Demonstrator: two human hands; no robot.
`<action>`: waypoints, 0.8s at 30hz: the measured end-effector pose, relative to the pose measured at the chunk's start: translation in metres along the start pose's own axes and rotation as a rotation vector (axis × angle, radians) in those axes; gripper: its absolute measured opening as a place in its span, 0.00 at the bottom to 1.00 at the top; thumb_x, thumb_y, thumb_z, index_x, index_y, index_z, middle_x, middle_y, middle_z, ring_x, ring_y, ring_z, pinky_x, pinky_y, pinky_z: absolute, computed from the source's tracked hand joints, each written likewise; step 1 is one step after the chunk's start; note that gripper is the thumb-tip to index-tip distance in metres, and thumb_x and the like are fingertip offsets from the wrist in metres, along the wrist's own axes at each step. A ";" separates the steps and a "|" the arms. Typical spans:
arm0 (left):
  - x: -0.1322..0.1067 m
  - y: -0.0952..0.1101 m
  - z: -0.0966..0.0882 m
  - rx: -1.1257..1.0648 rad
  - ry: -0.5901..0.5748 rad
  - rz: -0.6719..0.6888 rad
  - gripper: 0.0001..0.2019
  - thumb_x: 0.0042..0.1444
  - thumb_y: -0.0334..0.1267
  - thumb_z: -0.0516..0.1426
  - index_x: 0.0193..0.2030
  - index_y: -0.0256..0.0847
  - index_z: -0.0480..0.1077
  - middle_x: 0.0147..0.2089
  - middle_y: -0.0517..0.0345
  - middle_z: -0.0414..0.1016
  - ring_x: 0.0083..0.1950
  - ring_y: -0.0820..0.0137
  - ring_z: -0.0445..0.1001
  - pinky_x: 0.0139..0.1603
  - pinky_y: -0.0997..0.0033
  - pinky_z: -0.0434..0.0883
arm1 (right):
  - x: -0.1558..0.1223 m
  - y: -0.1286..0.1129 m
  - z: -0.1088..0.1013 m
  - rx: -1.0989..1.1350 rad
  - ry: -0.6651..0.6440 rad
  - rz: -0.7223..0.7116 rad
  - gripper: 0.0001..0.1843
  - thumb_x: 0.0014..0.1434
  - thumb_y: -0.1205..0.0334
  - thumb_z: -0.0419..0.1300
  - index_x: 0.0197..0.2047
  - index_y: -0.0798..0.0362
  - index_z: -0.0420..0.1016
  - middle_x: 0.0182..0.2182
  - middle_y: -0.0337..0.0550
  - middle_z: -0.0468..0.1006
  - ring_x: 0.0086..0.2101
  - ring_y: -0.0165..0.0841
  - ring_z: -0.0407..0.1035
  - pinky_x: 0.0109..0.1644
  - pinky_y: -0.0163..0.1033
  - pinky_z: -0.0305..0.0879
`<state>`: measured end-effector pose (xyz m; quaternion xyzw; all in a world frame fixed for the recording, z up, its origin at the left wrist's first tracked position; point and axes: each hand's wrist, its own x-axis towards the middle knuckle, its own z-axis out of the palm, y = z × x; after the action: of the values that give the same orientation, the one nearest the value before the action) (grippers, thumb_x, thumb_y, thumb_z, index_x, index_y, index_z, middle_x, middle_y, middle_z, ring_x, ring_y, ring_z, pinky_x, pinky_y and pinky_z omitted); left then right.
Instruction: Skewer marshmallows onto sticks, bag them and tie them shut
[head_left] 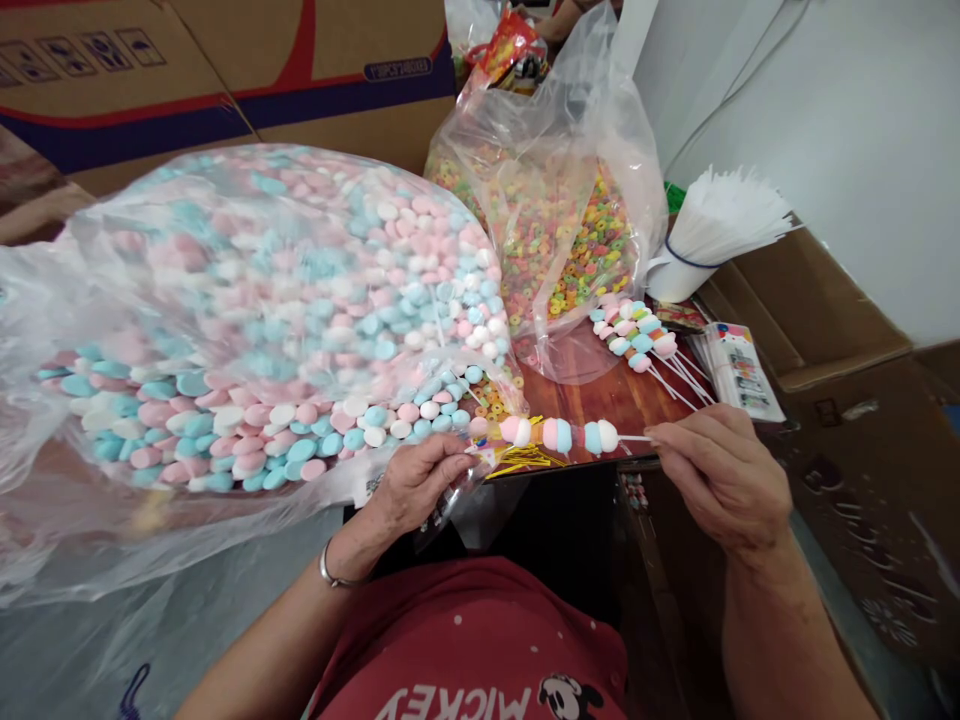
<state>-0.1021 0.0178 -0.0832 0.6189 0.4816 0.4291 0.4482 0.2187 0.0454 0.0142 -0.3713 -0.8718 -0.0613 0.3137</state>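
Note:
My right hand [729,478] pinches the white stick of a marshmallow skewer [559,435], which lies level over the table's near edge. Pink, white and blue marshmallows alternate on it with small coloured rings. At the skewer's far left end, my left hand [420,482] is closed on a small clear printed bag [450,505]; the skewer's tip reaches the bag's mouth, and I cannot tell how far inside it is. Yellow twist ties [527,461] are spread just under the skewer. A large clear sack of marshmallows [300,300] spreads out beyond my left hand.
Behind stands a clear sack of coloured cereal rings [592,250]. Several loaded skewers [636,335] lie on the red-brown table [555,390], beside a stack of printed bags [739,370]. A white cup [675,272] holds white sticks [731,215]. Cardboard boxes [862,500] flank the right side.

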 end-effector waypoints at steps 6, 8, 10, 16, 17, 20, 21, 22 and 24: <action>-0.002 -0.005 0.000 -0.013 -0.056 0.018 0.12 0.63 0.43 0.56 0.37 0.37 0.75 0.28 0.54 0.79 0.27 0.72 0.74 0.29 0.76 0.71 | 0.001 -0.004 -0.002 -0.012 0.017 0.003 0.15 0.61 0.70 0.59 0.48 0.43 0.74 0.32 0.42 0.79 0.31 0.39 0.67 0.37 0.48 0.66; -0.001 -0.005 0.000 0.001 -0.060 0.034 0.12 0.63 0.43 0.56 0.36 0.37 0.75 0.27 0.55 0.79 0.27 0.73 0.73 0.28 0.77 0.70 | 0.001 -0.005 -0.002 -0.012 0.015 -0.009 0.16 0.60 0.72 0.59 0.49 0.43 0.73 0.32 0.42 0.79 0.30 0.39 0.67 0.37 0.48 0.66; -0.001 -0.003 0.000 0.016 -0.063 0.041 0.12 0.62 0.43 0.56 0.33 0.37 0.74 0.26 0.56 0.78 0.26 0.73 0.72 0.28 0.78 0.69 | 0.001 -0.005 -0.001 -0.016 0.007 -0.029 0.17 0.60 0.72 0.59 0.50 0.43 0.73 0.31 0.42 0.79 0.30 0.39 0.67 0.37 0.48 0.66; -0.001 0.000 -0.002 0.095 -0.075 0.064 0.12 0.63 0.41 0.55 0.34 0.37 0.76 0.29 0.55 0.79 0.28 0.73 0.72 0.29 0.78 0.68 | 0.000 -0.003 0.000 -0.044 -0.029 -0.093 0.14 0.61 0.70 0.59 0.48 0.46 0.74 0.30 0.43 0.79 0.30 0.39 0.67 0.36 0.48 0.65; -0.001 0.000 -0.003 0.108 -0.095 0.076 0.12 0.63 0.41 0.55 0.35 0.38 0.76 0.30 0.55 0.79 0.28 0.73 0.72 0.29 0.78 0.68 | 0.000 -0.002 0.001 -0.047 -0.027 -0.098 0.14 0.61 0.71 0.59 0.48 0.47 0.74 0.30 0.43 0.79 0.30 0.39 0.67 0.36 0.48 0.65; -0.002 0.000 -0.004 0.094 -0.136 0.061 0.12 0.63 0.42 0.55 0.35 0.38 0.76 0.28 0.57 0.78 0.28 0.74 0.71 0.28 0.78 0.67 | -0.002 0.000 0.000 -0.051 -0.015 -0.102 0.12 0.60 0.71 0.60 0.46 0.49 0.74 0.31 0.44 0.78 0.30 0.38 0.67 0.36 0.46 0.65; -0.002 0.000 -0.004 0.073 -0.138 0.041 0.12 0.63 0.42 0.56 0.35 0.37 0.76 0.27 0.57 0.77 0.27 0.74 0.71 0.28 0.78 0.67 | -0.003 0.001 0.000 -0.048 -0.021 -0.104 0.12 0.61 0.71 0.60 0.46 0.49 0.74 0.31 0.43 0.78 0.30 0.38 0.67 0.36 0.46 0.65; -0.003 -0.001 -0.004 0.046 -0.137 0.018 0.13 0.63 0.43 0.56 0.35 0.37 0.76 0.27 0.57 0.77 0.27 0.74 0.70 0.28 0.78 0.67 | -0.003 0.001 -0.001 -0.045 -0.032 -0.105 0.11 0.61 0.71 0.59 0.46 0.49 0.73 0.31 0.43 0.78 0.31 0.37 0.67 0.36 0.46 0.65; -0.003 -0.001 -0.003 -0.021 -0.135 -0.018 0.13 0.63 0.44 0.56 0.35 0.37 0.75 0.27 0.56 0.76 0.27 0.74 0.70 0.28 0.77 0.67 | -0.003 0.002 -0.002 -0.031 -0.051 -0.113 0.11 0.61 0.70 0.59 0.46 0.49 0.73 0.31 0.42 0.78 0.31 0.37 0.67 0.37 0.46 0.65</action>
<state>-0.1061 0.0156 -0.0838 0.6372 0.4514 0.3873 0.4901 0.2230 0.0438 0.0138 -0.3277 -0.8981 -0.0831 0.2814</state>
